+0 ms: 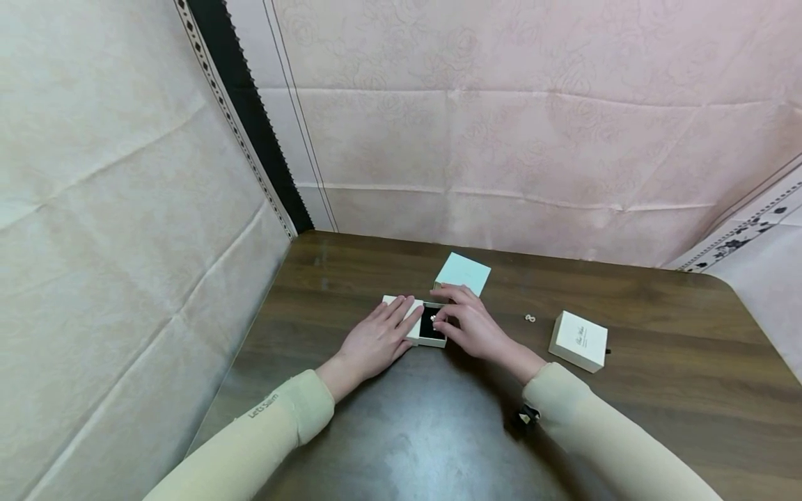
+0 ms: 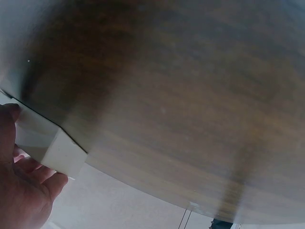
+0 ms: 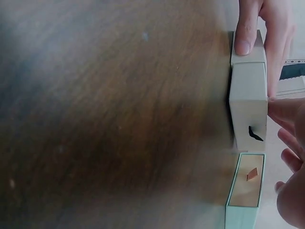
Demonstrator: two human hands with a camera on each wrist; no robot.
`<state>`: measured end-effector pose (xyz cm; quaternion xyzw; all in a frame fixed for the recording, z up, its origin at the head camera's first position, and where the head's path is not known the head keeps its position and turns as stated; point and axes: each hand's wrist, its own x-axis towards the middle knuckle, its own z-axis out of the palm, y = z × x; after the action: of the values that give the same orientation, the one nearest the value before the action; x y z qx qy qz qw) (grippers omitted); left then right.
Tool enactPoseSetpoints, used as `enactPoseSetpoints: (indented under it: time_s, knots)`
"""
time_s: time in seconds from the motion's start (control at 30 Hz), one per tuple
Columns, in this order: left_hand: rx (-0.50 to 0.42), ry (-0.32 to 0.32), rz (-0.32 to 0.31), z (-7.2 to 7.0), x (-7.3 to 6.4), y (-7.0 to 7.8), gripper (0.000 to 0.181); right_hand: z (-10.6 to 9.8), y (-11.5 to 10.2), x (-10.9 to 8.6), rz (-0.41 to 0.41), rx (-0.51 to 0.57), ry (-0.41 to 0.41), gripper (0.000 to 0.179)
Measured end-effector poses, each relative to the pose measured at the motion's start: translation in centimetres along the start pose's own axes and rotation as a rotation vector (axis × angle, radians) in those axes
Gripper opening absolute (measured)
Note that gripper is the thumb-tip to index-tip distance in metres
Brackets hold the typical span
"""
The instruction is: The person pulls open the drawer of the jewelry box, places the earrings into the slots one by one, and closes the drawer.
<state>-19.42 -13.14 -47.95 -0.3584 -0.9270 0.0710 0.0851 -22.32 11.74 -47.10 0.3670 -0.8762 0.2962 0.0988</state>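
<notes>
A white jewelry box (image 1: 416,332) lies on the table, its drawer (image 1: 432,342) pulled partway out to the right and lined in black. My left hand (image 1: 372,339) holds the sleeve of the box, fingers across the top and thumb (image 3: 243,45) against the near side. Over the drawer, the thumb and index finger of my right hand (image 1: 473,323) pinch a small shiny jewelry piece (image 1: 433,319) at the black lining; the fingertips partly hide it. A black pull tab (image 3: 255,134) sticks out of the drawer front.
Just behind the right hand lies a light teal box (image 1: 465,271), with a brown tab (image 3: 253,174) on its end. Farther right are small shiny jewelry pieces (image 1: 530,318) and a closed white box (image 1: 579,341) with printed lettering. Pale cloth hangs behind the wooden table (image 1: 664,334).
</notes>
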Motion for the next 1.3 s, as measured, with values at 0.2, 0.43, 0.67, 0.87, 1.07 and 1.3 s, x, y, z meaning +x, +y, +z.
enactPoseSetpoints:
  time_s: [0.2, 0.43, 0.67, 0.87, 1.07, 1.3]
  knots:
    - [0.012, 0.012, 0.005, 0.0, 0.0, 0.0, 0.065, 0.3, 0.3, 0.3, 0.003, -0.002, -0.009, 0.009]
    - [0.021, 0.059, 0.023, 0.1, 0.0, -0.1, 0.063, 0.5, 0.4, 0.4, -0.002, 0.002, -0.030, 0.008]
    - [0.024, 0.048, 0.021, 0.2, 0.0, -0.1, 0.064, 0.6, 0.5, 0.7, 0.013, -0.007, -0.057, 0.009]
    - [0.036, 0.048, 0.020, 0.2, 0.0, -0.1, 0.064, 0.5, 0.5, 1.0, 0.012, -0.028, -0.073, 0.008]
    - [0.042, 0.047, 0.020, 0.2, 0.0, -0.1, 0.063, 0.3, 0.4, 1.2, 0.007, -0.040, -0.087, 0.009]
    - [0.041, 0.039, 0.019, 0.2, 0.1, -0.1, 0.064, 0.1, 0.3, 1.3, 0.030, -0.056, -0.092, 0.012]
